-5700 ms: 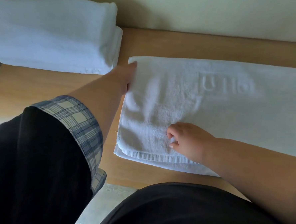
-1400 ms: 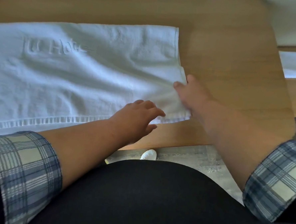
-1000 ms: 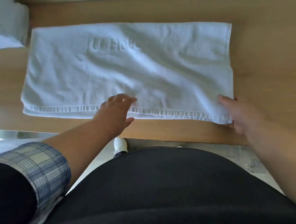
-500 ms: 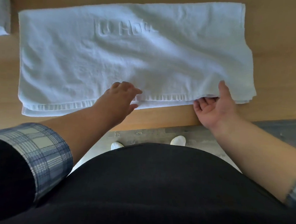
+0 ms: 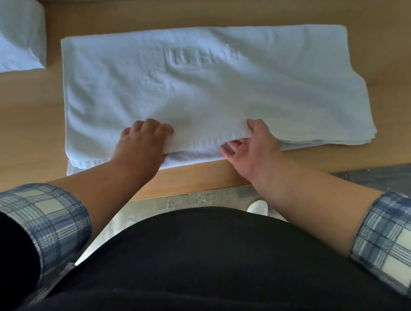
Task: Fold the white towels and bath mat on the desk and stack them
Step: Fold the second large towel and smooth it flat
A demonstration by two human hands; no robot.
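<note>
Right hand (image 5: 250, 146) slid inward along hem — thumb over, fingers under towel (image 5: 203, 90), pinching; left hand (image 5: 142, 143) grips hem too. Risk: lower layers slip — fold skews.

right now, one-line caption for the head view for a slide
Left hand and right hand grip the near edge of the white towel on the desk.

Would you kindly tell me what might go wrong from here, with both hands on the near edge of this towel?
Both the left hand and right hand grip the towel near the middle of its near edge, so the unsupported ends may sag and fold crookedly. The layers at its right end already look fanned apart; lifting could spread them further.
</note>
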